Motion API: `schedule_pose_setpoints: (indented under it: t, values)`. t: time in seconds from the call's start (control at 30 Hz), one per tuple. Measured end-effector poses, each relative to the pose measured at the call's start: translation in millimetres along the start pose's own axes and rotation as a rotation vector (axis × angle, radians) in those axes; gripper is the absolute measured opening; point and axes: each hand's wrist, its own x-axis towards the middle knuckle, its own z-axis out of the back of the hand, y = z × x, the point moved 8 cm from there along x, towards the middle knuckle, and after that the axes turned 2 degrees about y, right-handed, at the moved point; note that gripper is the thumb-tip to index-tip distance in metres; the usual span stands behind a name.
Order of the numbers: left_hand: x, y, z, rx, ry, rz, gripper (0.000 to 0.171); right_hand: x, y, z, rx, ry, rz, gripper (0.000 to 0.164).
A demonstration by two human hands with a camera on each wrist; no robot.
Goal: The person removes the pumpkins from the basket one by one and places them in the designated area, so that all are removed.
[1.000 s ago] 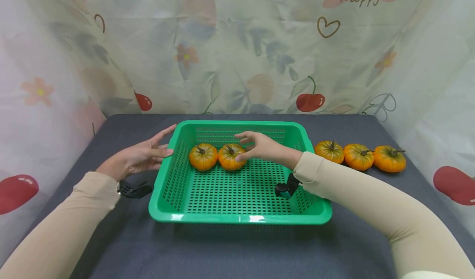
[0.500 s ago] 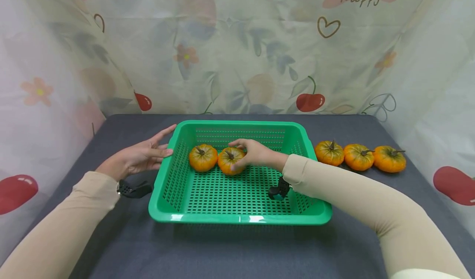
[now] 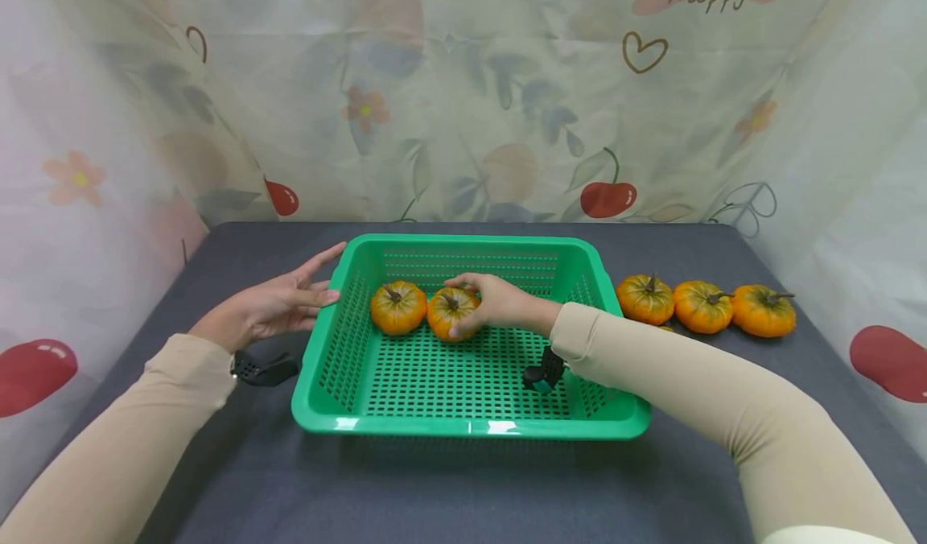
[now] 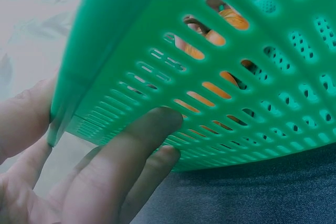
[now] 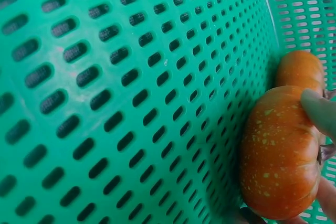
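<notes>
My right hand [image 3: 496, 302] grips a small orange pumpkin [image 3: 443, 319] inside the green plastic basket [image 3: 471, 427], its thumb on the near side and fingers over the far side. In the right wrist view the thumb presses the top of this pumpkin [image 5: 278, 156] near its stem. Just left of it sits a second pumpkin [image 3: 398, 309], close against the first. My left hand [image 3: 278, 307] holds the basket's left rim, thumb over the edge. Seen from the left wrist, fingers [image 4: 121, 156] lie along the slotted outer wall.
On the dark grey tabletop [image 3: 471, 492], right of the basket, several pumpkins [image 3: 702, 307] stand in a row, and my right sleeve [image 3: 652, 367] partly covers another there. A patterned curtain [image 3: 449, 109] rises behind the table and along both sides.
My right hand has come down and slightly left onto the right-hand pumpkin in the basket and now grips it; that pumpkin has shifted slightly toward me. The left hand stays on the rim.
</notes>
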Motion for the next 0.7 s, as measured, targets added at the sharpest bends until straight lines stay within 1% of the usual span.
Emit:
schedule_pose_setpoints:
  t: [0.23,0.43,0.7]
  values:
    - [0.7,0.0,-0.7,0.007,-0.009,0.005,0.088,-2,-1,1,-0.019,-0.006,-0.010,0.078]
    - [0.5,-0.7,-0.8,0.023,-0.009,-0.005,0.091,-3,1,2,-0.033,-0.005,-0.007,0.077]
    - [0.1,-0.9,-1.2,0.021,-0.012,-0.005,0.090,-13,15,13,-0.058,-0.032,0.020,0.079]
